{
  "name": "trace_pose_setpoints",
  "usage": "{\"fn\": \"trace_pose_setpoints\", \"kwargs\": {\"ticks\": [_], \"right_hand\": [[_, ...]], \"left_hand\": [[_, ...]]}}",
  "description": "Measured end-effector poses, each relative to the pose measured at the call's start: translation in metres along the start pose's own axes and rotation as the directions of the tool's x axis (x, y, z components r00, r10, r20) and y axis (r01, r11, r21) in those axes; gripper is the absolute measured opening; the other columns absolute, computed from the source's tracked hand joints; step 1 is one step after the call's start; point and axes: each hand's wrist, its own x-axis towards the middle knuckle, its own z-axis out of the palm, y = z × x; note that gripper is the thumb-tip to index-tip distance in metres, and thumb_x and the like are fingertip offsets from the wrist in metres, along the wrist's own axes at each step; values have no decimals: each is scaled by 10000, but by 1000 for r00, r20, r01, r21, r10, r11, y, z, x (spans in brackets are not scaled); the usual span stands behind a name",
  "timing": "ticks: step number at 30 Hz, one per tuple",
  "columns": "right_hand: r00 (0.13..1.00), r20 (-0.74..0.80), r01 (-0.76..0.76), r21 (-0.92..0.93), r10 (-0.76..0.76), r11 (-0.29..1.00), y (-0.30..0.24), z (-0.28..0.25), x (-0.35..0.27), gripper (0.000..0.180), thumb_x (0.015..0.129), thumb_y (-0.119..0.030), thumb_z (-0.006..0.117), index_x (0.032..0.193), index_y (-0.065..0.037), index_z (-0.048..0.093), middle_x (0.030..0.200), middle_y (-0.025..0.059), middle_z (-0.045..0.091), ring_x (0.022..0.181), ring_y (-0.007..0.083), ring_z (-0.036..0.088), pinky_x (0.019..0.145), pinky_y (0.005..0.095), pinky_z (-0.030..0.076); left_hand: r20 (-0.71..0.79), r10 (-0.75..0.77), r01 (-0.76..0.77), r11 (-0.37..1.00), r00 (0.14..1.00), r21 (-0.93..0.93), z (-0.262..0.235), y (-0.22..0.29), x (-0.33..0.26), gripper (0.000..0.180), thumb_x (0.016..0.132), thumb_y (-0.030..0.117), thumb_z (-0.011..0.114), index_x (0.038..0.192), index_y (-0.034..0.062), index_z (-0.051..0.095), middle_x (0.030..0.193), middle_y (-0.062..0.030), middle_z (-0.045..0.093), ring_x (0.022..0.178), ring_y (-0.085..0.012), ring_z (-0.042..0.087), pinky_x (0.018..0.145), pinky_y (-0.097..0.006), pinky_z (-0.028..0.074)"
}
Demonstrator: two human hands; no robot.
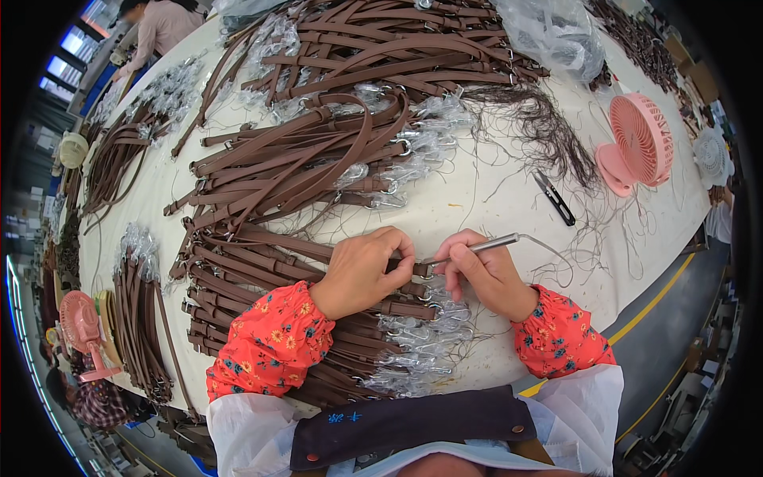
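Observation:
My left hand (362, 269) is closed in a pinch on the end of a brown strap (422, 270), above a row of similar straps. My right hand (491, 277) grips a slim, pen-shaped metal tool (494, 243) with a thin grey cord trailing from its back end. The tool's tip points left at the strap end by my left fingers; whether it touches cannot be told. Below both hands lie more brown straps (350, 350), their metal clasps wrapped in clear plastic (421, 342). Black thread snips (554, 199) rest on the table to the right.
Large heaps of brown straps (381, 48) cover the far table (524, 215). Cut dark threads (548, 127) lie near a pink fan (640, 143). Another pink fan (79, 322) stands at left beside a strap bundle (141, 334). A person (163, 32) works at the far left.

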Motion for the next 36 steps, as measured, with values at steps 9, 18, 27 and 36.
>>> {"fn": "trace_pose_setpoints", "kwargs": {"ticks": [9,18,27,36], "right_hand": [[996,-33,84,66,-82,994,6,0,-3,291,1104,-263,427,1121,-14,578,746,43,626,638,101,610,717,277,509],[960,22,281,-137,-281,950,3,4,-1,265,1082,-208,502,1243,-17,588,971,86,668,863,140,675,777,285,531],[958,71,284,-131,-277,950,-1,2,-5,259,1080,-198,504,1252,-24,589,995,91,670,860,139,679,757,276,531],[885,-86,446,-114,-457,887,7,0,-6,262,1080,-174,476,1238,10,576,1031,135,674,843,166,671,769,300,529]], "left_hand": [[-45,-145,137,980,988,-144,-9,6,3,92,874,109,695,916,46,642,821,-101,669,647,-286,634,629,-390,502],[435,37,29,989,900,-145,-41,5,0,89,850,101,741,931,76,712,835,-100,656,748,-297,638,650,-395,502],[-148,-76,160,677,986,719,-64,-20,0,118,864,124,708,872,52,616,836,-101,620,784,-332,642,668,-430,522],[59,290,-278,811,955,515,-22,-8,0,116,868,104,691,854,50,589,787,-94,584,771,-303,632,640,-434,525]]}}
